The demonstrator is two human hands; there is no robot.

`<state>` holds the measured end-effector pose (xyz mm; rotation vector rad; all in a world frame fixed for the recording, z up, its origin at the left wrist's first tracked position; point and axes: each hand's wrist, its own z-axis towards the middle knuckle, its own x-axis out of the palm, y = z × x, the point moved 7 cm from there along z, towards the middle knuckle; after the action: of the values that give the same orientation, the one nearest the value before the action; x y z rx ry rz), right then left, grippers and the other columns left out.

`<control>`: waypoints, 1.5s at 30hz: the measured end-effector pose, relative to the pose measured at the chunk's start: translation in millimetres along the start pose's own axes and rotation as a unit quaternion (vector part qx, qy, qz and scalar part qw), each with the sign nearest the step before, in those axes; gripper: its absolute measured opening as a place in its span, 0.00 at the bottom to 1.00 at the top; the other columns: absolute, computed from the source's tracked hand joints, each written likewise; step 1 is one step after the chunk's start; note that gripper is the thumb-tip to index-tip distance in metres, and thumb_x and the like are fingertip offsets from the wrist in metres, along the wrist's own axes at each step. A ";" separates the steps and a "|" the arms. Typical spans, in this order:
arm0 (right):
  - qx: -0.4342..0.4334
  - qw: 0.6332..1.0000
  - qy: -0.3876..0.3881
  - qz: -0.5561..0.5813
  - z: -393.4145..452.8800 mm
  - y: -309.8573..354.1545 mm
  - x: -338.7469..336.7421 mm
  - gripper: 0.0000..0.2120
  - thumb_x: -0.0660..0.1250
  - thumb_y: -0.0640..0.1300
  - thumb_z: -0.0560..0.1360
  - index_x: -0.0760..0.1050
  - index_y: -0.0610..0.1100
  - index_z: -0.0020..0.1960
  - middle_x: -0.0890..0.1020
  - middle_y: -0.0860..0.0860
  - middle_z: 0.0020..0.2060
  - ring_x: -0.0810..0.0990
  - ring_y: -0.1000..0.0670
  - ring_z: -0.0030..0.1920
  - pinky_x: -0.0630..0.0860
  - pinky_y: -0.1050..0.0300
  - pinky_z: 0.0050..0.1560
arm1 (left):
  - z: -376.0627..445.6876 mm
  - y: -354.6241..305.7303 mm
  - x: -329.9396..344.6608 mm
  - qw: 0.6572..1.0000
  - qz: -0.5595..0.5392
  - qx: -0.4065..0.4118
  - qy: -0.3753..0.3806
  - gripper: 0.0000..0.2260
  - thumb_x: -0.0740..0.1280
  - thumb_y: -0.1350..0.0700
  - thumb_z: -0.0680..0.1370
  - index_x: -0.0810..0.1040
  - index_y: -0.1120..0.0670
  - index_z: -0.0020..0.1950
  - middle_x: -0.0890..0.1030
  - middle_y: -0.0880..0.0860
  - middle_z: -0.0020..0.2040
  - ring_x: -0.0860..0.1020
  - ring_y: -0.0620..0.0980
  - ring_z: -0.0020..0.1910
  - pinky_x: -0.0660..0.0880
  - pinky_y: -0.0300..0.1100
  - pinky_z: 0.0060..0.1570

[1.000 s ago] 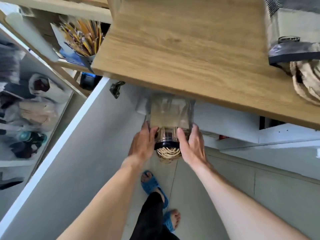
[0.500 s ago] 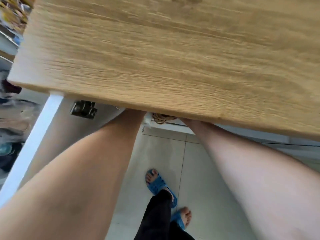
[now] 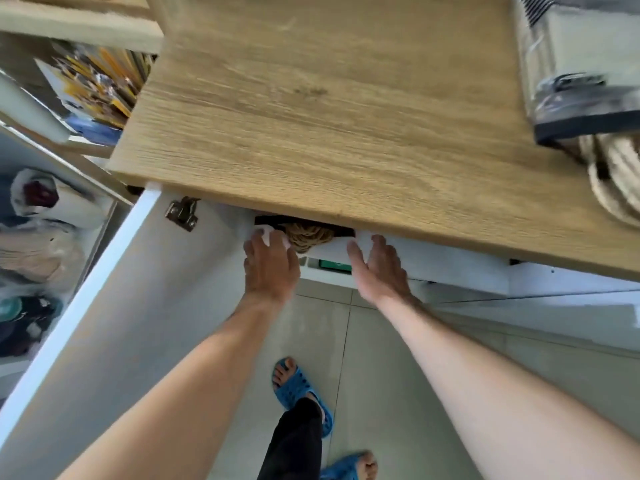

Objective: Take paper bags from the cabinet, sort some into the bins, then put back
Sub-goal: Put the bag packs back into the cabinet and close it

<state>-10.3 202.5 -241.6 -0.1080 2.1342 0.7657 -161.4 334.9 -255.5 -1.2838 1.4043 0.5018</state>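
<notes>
Oak-grain desk (image 3: pixel 346 109): fills the view from 10 to 2 o'clock; its front edge overhangs the cabinet mouth and hides most of what lies inside.
Cabinet door (image 3: pixel 114 327): white, swung open toward 8 o'clock, a metal hinge (image 3: pixel 182 214) near its top corner.
Cabinet shelf (image 3: pixel 433 268): white ledge just under the desk edge, running toward 3 o'clock.
Second stack (image 3: pixel 581 64): at 2 o'clock on the desk, a blurred bundle of bags with rope handles spilling off its near end.
Paper bags (image 3: pixel 310 235): the task's bundle sits in the dark slot under the desk edge, near centre; only its twisted rope handles show, between the two hands.
Left hand (image 3: pixel 270 268): fingers curled at the slot's left end, tips on something pale beside the handles; whether it grips the bundle or merely rests there cannot be told.
Right hand (image 3: pixel 379 271): fingers fairly straight, laid on the white ledge just right of the handles, holding nothing visible.
Step in hand: probably the put-back, with the bundle seated in the cabinet, though a fresh take-out would look much alike.
Next move: if putting back, both hands need to come clear without snagging the loose handles, then the door wants swinging shut; a check that no handle hangs over the ledge would help.
</notes>
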 end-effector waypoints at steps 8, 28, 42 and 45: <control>-0.299 0.930 -0.192 0.092 -138.6 1.8 -125.3 0.12 0.56 0.37 0.71 0.78 0.41 0.37 0.79 0.51 0.35 0.78 0.49 0.37 0.71 0.61 0.40 | -132.1 -137.4 -77.2 0.928 -0.260 0.257 -0.073 0.12 0.58 0.54 0.77 0.75 0.57 0.39 0.76 0.49 0.34 0.73 0.46 0.33 0.69 0.40 0.35; 0.016 0.942 -0.320 0.102 -56.1 -57.9 -354.3 0.32 0.56 0.66 0.74 0.65 0.44 0.68 0.69 0.41 0.68 0.63 0.40 0.69 0.61 0.45 0.66 | -87.5 -323.7 -157.3 0.957 -0.175 0.174 -0.149 0.14 0.49 0.59 0.83 0.71 0.61 0.62 0.69 0.63 0.60 0.71 0.61 0.56 0.66 0.48 0.54; -0.027 0.923 -0.372 0.095 -67.2 -78.0 -320.8 0.52 0.67 0.70 0.64 0.56 0.41 0.77 0.65 0.40 0.73 0.61 0.41 0.73 0.53 0.41 0.72 | -105.6 -314.2 -130.8 0.965 -0.041 0.205 -0.160 0.17 0.53 0.49 0.85 0.69 0.61 0.63 0.76 0.63 0.59 0.76 0.65 0.57 0.70 0.53 0.53; -0.031 0.930 -0.347 0.113 -80.2 -79.5 -315.2 0.54 0.69 0.72 0.61 0.58 0.40 0.75 0.68 0.44 0.72 0.63 0.44 0.74 0.49 0.40 0.72 | -111.9 -300.5 -130.1 0.955 -0.008 0.215 -0.203 0.18 0.53 0.46 0.84 0.68 0.60 0.62 0.79 0.62 0.56 0.78 0.64 0.54 0.69 0.51 0.47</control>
<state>162.1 35.2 -8.4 0.3383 1.4561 0.8473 29.0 196.7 -1.7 -0.7841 1.0771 0.3925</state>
